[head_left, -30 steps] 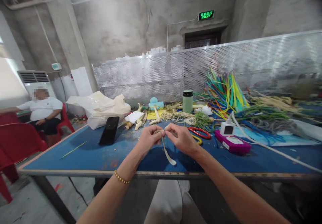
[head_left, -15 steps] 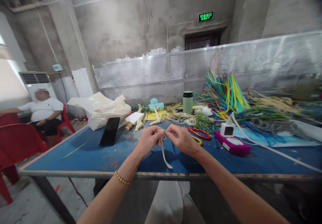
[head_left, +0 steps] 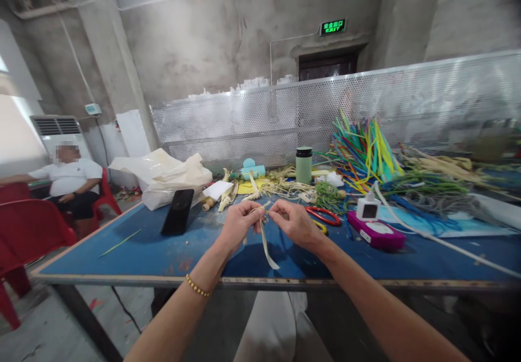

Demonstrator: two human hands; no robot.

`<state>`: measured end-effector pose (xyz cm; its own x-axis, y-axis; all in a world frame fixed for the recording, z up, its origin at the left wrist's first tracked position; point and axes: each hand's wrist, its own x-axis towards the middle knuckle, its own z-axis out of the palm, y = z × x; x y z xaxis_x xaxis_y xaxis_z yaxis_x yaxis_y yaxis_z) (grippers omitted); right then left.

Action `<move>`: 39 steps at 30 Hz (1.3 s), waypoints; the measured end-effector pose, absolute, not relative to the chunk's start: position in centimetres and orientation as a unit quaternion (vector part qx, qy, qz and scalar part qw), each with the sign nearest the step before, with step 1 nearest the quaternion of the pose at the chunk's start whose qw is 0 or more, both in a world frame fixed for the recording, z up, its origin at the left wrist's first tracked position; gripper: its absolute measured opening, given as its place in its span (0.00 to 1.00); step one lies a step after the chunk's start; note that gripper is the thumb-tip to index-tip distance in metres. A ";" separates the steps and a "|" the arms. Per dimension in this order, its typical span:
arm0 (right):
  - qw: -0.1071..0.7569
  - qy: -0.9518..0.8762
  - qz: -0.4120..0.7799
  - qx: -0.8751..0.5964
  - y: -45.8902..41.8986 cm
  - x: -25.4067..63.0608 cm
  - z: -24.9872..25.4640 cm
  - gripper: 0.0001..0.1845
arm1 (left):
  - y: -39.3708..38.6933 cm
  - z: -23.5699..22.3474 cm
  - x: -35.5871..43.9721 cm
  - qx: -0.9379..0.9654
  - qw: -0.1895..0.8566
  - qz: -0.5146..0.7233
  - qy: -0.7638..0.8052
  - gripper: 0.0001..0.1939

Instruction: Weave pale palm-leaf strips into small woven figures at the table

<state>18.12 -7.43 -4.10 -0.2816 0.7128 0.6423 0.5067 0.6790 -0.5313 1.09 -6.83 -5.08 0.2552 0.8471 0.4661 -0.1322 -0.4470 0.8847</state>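
Observation:
A pale, flat strip of dried plant fibre (head_left: 267, 249) hangs in a curve below my fingers, its loose end just above the blue table (head_left: 154, 259). My left hand (head_left: 240, 224) pinches it between thumb and forefinger. From the other side, my right hand (head_left: 296, 224) is closed with its fingertips at the upper part of the strip, close to the left thumb. Fingers hide where the strip is gripped, and a short end sticks up between the hands. Red-handled scissors or pliers (head_left: 325, 215) lie beside my right hand, with a yellow handle (head_left: 319, 226) partly behind it.
A black phone (head_left: 178, 212) and white plastic bag (head_left: 171, 175) lie to the left. Behind my hands stand fibre scraps (head_left: 285, 188) and a green bottle (head_left: 304, 165). Coloured strips (head_left: 370, 150), a purple box (head_left: 376, 232) and a white cable (head_left: 439, 240) are right. A person (head_left: 73, 180) sits far left.
My right fingertips have drawn slightly away from my left hand. The strip's hanging end has swung a little left, and a short end now shows above the fingers.

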 end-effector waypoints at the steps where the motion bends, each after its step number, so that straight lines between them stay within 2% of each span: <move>1: 0.465 -0.786 0.138 -0.383 -7.4 18.1 -4.1 0.12 | -6.8 -5.1 1.1 0.654 0.459 0.540 0.263 0.14; 6: 0.493 -0.733 0.303 -0.358 -7.1 18.1 -3.9 0.23 | -6.9 -5.2 0.9 0.674 0.490 0.510 0.213 0.14; 11: 0.555 -0.655 0.362 -0.364 -6.6 18.1 -3.9 0.20 | -7.1 -5.4 1.1 0.689 0.502 0.475 0.221 0.15; 29: 0.532 -0.729 0.185 -0.389 -6.5 17.7 -4.2 0.17 | -7.4 -5.1 1.2 0.682 0.516 0.437 0.279 0.16; 39: 0.521 -0.727 0.171 -0.412 -6.4 17.8 -4.4 0.15 | -7.6 -5.0 0.9 0.688 0.528 0.415 0.274 0.14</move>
<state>17.76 -6.43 -4.40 -0.1172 0.7785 0.6166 0.4211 0.6013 -0.6791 0.92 -7.63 -4.96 0.5047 0.8161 0.2816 -0.0613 -0.2914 0.9546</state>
